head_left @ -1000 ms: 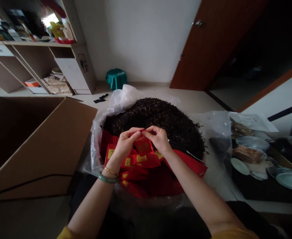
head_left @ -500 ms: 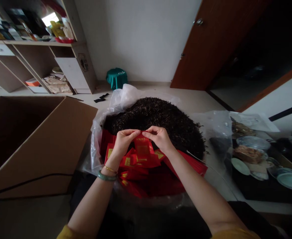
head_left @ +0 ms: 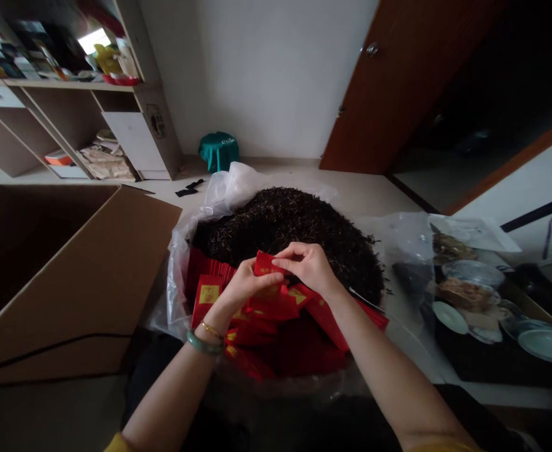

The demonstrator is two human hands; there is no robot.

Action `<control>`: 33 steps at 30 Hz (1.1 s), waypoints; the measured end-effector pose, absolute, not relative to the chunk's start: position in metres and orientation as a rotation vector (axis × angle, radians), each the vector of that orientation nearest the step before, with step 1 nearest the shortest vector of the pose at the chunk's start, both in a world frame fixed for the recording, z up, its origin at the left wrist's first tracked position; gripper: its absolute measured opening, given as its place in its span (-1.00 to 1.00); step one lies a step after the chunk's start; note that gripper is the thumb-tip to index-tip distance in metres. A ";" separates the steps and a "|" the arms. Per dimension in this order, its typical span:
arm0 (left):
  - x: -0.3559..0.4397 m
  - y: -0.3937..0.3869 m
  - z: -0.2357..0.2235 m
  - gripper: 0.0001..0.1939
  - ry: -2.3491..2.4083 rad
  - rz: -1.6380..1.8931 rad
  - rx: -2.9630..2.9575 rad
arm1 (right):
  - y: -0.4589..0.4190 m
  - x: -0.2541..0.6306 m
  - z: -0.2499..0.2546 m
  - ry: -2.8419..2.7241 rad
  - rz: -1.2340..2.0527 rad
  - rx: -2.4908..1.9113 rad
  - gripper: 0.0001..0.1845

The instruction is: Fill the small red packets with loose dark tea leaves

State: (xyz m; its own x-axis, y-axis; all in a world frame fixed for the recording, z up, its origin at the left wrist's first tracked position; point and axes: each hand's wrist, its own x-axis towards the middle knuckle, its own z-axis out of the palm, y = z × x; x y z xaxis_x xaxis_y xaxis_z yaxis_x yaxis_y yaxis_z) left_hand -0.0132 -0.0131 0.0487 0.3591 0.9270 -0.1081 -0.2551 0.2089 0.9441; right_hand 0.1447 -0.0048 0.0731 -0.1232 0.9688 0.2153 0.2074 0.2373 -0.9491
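Both hands are closed on a small red packet with gold print, held over the near part of a plastic-lined container. My left hand grips its left and lower part, the thumb lying across its front. The fingers and thumb of my right hand pinch its upper right edge. Below and around them lie many red packets with yellow labels, some in a tight row at the left. Dark, loose tea leaves are heaped just beyond my hands. My wrists hide some packets.
A clear plastic bag lines the container's rim. An open cardboard box stands to the left. On the right, bowls and a plate rest on a dark surface. A teal-covered bin is by the wall.
My left hand has shifted its grip lower on the packet, its thumb now across the front. My right hand has moved slightly right, and the packet's top now tilts or folds.
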 end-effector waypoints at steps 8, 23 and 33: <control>-0.010 -0.017 0.045 -0.55 0.840 0.816 1.138 | -0.007 0.148 0.077 -1.775 0.907 -1.220 -0.85; -0.006 -0.018 0.046 -0.60 0.917 0.834 1.091 | 0.013 0.203 0.063 -1.884 0.857 -1.421 -0.61; -0.007 -0.013 0.043 -0.59 0.935 0.897 1.121 | 0.012 0.252 -0.026 -2.391 0.180 -1.983 -0.45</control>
